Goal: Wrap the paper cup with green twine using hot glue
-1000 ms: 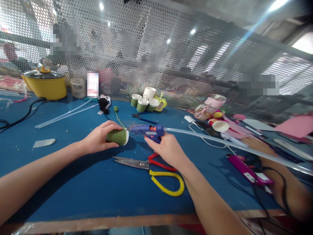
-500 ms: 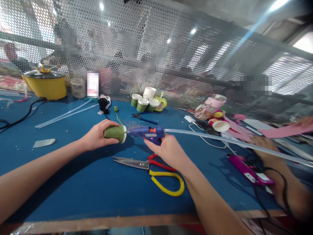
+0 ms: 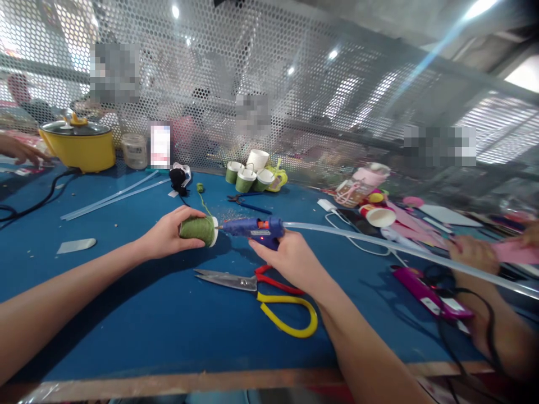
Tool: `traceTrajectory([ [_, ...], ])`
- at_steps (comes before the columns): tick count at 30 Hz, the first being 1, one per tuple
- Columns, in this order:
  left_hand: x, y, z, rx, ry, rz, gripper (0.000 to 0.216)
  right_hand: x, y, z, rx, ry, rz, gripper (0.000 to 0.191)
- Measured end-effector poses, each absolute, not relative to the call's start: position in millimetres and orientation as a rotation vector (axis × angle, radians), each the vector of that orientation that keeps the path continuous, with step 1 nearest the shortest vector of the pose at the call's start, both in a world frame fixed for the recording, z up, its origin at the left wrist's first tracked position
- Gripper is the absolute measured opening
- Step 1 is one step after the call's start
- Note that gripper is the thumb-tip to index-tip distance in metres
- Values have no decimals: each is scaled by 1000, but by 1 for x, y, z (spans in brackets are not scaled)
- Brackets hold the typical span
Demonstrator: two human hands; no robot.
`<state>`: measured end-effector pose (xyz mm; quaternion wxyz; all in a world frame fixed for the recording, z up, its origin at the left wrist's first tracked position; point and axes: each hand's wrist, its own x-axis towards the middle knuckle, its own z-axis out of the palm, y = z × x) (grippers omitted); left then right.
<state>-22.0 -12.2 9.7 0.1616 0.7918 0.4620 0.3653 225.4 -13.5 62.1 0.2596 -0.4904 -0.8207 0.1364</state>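
Observation:
My left hand point(image 3: 170, 233) is wrapped round a small paper cup point(image 3: 197, 230) wound with green yarn; the cup lies on its side, its white rim facing right. From the cup a strand of yarn runs up to a small green yarn ball point(image 3: 200, 188). In my right hand point(image 3: 290, 255) is a blue hot glue gun point(image 3: 256, 228), its nozzle at the cup's rim and a long clear glue stick point(image 3: 357, 232) trailing from its back. Below lie large scissors point(image 3: 236, 280) with one red and one yellow handle, blades slightly apart.
Pliers point(image 3: 248, 204) and several yarn-wrapped cups point(image 3: 245, 180) stand behind. Far left are a yellow electric pot point(image 3: 80, 147) and a jar point(image 3: 134, 151). Glue sticks point(image 3: 113, 193) lie left. A purple power strip point(image 3: 429, 294) and a co-worker's hands point(image 3: 474, 255) with pink paper are at right.
My hands, the cup and the glue gun have barely moved. At right the co-worker's hands have shifted with the pink paper, and another person's hand has appeared at far left.

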Motion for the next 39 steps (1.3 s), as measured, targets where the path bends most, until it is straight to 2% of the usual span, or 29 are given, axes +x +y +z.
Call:
traceTrajectory([
  [5,-23,-10,10,2155,1381,1030,47,225,-15,62,-1308,-2272,372,23],
  [26,-18,-19,11,2702,1100,966,39,225,-7,59,-1475,-2156,389,26],
  [39,-19,-18,10,2755,1077,981,38,226,-9,60,-1458,-2160,395,26],
])
